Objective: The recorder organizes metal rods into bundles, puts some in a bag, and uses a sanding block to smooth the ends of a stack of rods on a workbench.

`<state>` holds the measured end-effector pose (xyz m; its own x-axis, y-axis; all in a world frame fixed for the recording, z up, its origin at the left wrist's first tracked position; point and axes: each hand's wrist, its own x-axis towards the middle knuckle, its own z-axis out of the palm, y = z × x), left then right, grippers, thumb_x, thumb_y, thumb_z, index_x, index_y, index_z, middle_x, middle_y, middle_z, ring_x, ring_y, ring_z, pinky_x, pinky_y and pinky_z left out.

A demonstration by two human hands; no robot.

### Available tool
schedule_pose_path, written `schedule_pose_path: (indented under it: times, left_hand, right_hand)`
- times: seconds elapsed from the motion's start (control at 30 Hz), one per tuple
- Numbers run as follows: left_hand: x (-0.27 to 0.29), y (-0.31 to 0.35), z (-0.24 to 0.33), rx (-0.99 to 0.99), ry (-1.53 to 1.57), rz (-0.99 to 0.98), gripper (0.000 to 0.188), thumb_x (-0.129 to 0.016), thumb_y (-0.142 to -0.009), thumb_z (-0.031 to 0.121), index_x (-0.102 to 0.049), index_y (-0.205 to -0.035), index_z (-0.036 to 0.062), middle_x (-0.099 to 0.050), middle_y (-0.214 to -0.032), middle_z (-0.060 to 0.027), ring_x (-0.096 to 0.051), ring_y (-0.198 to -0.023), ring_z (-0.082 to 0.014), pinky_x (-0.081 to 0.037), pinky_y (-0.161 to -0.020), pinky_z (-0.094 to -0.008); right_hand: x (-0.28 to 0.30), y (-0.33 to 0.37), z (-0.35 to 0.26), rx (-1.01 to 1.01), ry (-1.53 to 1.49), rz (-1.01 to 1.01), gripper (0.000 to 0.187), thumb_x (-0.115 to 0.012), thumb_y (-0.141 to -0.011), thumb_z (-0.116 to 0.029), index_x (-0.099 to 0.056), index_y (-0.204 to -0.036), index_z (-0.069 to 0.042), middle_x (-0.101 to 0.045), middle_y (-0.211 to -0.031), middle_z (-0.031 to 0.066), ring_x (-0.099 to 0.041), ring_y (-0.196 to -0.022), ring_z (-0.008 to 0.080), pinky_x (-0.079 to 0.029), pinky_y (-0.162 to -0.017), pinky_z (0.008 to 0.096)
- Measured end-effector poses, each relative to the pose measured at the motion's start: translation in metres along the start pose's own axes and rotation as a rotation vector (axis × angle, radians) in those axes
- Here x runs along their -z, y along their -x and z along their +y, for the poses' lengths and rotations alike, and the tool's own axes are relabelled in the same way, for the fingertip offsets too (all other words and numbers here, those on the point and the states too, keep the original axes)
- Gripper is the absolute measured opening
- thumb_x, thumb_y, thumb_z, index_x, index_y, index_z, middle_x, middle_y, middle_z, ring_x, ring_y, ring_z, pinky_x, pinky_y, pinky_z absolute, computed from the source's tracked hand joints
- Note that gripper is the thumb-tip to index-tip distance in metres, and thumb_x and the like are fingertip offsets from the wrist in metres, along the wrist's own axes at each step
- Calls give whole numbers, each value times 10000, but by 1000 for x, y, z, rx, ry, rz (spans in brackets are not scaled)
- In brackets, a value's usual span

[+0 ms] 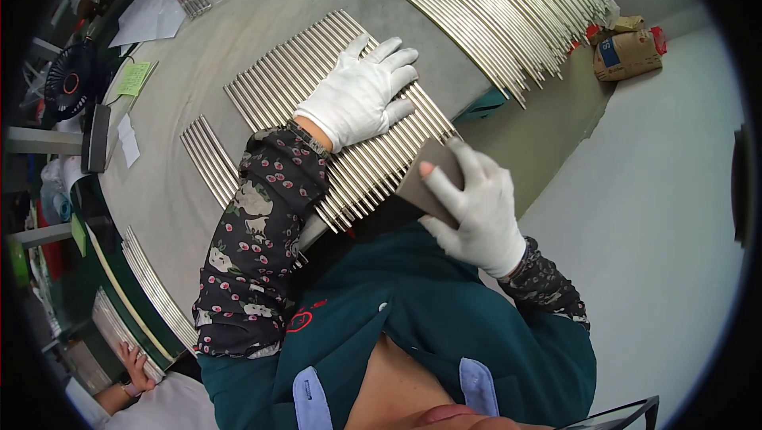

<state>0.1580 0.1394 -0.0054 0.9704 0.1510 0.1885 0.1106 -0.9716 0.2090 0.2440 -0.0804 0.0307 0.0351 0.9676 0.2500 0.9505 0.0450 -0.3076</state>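
A row of slim silvery metal rods (pixel 278 73) lies side by side on the grey table in front of me. My left hand (pixel 357 95), in a white glove, rests flat across these rods with its fingers spread. At the near right end of the row, my gloved right hand (pixel 480 212) is closed round a flat grey-brown block (pixel 421 184). A bare fingertip pokes through that glove. The block is at the rod ends; whether it touches them I cannot tell.
More rods (pixel 508 13) lie fanned at the far right, overhanging the table (pixel 171 80). Smaller rod groups (pixel 208 156) lie at the left. A black fan (pixel 70 79) and papers (pixel 151 17) are at far left; a brown sack (pixel 627 55) is far right. Another person's hand (pixel 136 368) touches rods lower left.
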Motion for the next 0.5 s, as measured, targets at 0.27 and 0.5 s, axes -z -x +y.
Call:
schedule_pose_path:
  times: [0.27, 0.5]
  left_hand:
    - [-4, -3, -2, -14, 3, 12, 407, -568, -878, 305, -559, -1194, 48, -464, -1372, -103, -337, -1347, -275, -203, -1123, -498]
    - [-6, -1, 0, -2, -25, 8, 430, -546, -893, 345, -543, -1213, 58, -456, -1383, -106, -326, -1354, -275, -188, -1132, -496]
  right_hand:
    - [-39, 0, -14, 65, -303, 332, 663, -764, -595, -209, -552, -1216, -118, -475, -1251, 234, -528, -1023, 371, -415, -861, 490]
    - [-3, -3, -5, -71, 203, 86, 584, -763, -639, -251, -572, -1178, -133, -502, -1197, 228, -566, -933, 347, -450, -740, 461]
